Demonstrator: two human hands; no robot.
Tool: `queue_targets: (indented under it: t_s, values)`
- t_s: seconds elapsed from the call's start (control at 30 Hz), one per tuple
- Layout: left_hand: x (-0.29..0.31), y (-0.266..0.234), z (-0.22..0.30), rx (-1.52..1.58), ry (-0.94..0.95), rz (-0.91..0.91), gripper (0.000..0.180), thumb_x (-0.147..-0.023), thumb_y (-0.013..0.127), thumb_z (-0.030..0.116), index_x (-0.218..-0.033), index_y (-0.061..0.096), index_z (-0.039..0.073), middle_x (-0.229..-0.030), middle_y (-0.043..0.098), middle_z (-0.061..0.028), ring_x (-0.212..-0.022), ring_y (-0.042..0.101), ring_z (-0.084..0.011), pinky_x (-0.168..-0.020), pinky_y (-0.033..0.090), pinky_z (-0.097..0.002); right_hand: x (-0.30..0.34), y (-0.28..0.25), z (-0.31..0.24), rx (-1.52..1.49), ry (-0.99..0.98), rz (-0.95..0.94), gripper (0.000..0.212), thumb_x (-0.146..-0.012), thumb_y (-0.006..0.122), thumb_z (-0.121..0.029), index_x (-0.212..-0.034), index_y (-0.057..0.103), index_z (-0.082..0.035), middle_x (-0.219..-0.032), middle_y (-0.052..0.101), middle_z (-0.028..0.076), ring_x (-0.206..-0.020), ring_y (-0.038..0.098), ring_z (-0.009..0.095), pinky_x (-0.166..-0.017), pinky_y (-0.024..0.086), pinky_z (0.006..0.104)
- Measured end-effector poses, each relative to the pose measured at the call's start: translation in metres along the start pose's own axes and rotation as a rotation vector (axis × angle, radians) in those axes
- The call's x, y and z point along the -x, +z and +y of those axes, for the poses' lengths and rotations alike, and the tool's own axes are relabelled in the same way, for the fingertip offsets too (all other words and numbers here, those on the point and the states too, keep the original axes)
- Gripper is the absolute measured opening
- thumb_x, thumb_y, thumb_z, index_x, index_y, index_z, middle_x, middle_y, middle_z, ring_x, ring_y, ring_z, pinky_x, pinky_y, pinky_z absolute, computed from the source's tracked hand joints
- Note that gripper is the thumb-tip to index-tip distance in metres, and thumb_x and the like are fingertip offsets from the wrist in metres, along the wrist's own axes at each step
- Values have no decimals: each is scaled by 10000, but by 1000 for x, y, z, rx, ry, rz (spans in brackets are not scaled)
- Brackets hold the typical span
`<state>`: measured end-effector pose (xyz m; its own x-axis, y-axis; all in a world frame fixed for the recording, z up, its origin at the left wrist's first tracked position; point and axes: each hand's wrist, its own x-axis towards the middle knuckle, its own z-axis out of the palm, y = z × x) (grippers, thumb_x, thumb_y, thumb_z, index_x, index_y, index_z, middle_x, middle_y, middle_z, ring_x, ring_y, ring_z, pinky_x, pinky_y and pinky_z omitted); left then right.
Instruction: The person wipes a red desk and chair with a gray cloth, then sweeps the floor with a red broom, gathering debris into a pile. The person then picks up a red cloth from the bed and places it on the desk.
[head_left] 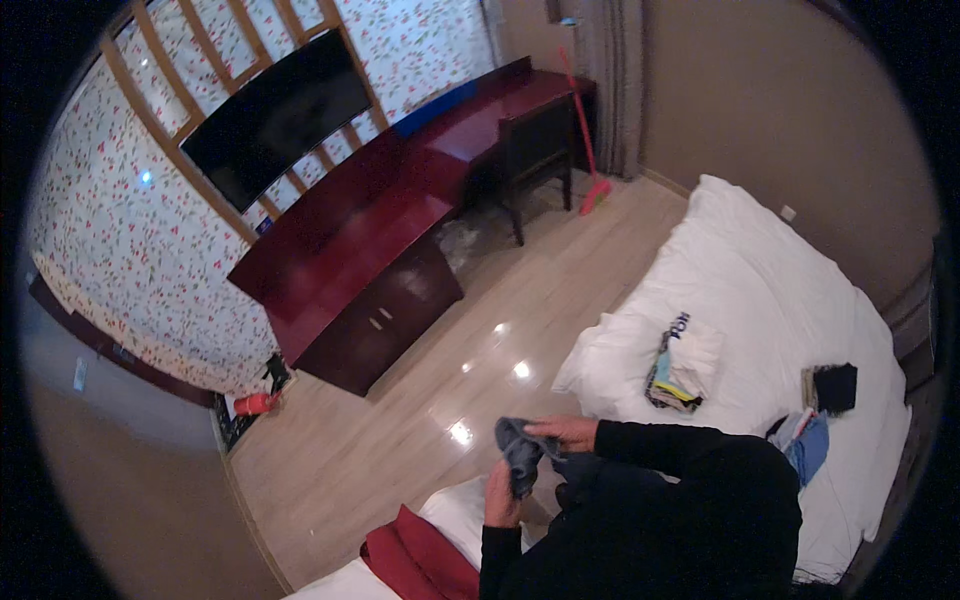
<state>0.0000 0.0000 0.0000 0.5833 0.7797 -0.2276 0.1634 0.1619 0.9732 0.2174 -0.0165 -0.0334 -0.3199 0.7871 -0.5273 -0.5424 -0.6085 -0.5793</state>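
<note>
While a dark grey cloth point(518, 458) is hanging bunched just in front of the person, the left hand point(502, 498) is grasping its lower part and the right hand point(566, 432) is pinching its upper right edge, so each grip is holding fabric. Near and left of them, a red cloth point(425, 560) is lying on a white covering point(462, 508). To the right, a stack of folded clothes point(688, 365) is resting on the white bed point(775, 275); farther right, a dark folded cloth point(836, 388) is lying close to a blue garment point(810, 448). Beyond the pale wooden floor point(500, 345), a dark red counter point(375, 245) is running along the far wall, and a dark chair point(537, 142) is standing at it. A red-handled broom point(581, 115) is leaning beside the chair, while a black television point(280, 115) is hanging above the counter.
</note>
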Motion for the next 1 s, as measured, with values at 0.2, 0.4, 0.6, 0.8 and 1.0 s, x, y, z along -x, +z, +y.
queue_targets:
  t_s: [0.2, 0.4, 0.6, 0.8, 1.0]
  values:
    - [-111, -24, 13, 479, -194, 25, 250, -924, 596, 234, -1075, 595, 34, -911, 604, -19, -749, 549, -93, -595, 434, -236, -48, -31, -62, -7, -149, 62, 363, -954, 572, -193, -1257, 509, -3, -1078, 619, 69, -973, 599, 131, -802, 523, 287]
    - [-223, -72, 41, 364, -289, 109, 231, -919, 623, 218, -1062, 601, 38, -858, 612, 8, -722, 557, -84, -640, 442, -218, -125, -43, -149, 206, -140, 191, 410, -963, 553, -180, -1319, 454, -3, -1049, 627, 94, -975, 601, 158, -822, 516, 280]
    - [-312, -103, 50, 369, -153, 140, 209, -953, 597, 188, -1062, 584, 10, -970, 634, -37, -845, 586, -100, -759, 486, -241, -187, -24, -234, 278, -237, 69, 563, -939, 590, -327, -1396, 385, -70, -1329, 438, 113, -1156, 507, 199, -921, 473, 344]
    - [-397, -108, 66, 351, -147, 15, 251, -1018, 473, 237, -1093, 593, 30, -1045, 588, 0, -955, 531, -87, -847, 438, -244, -239, -44, -282, 439, -251, 145, 489, -901, 642, -263, -1310, 475, -54, -1080, 568, 40, -949, 535, 124, -783, 472, 272]
    - [-510, -140, 93, 384, -316, -139, 140, -923, 594, 118, -1034, 630, 42, -913, 635, -7, -811, 574, -96, -727, 462, -241, -242, -99, -348, 170, -184, 499, 345, -908, 624, -180, -1217, 539, -51, -877, 553, 4, -665, 512, 90, -575, 443, 224]
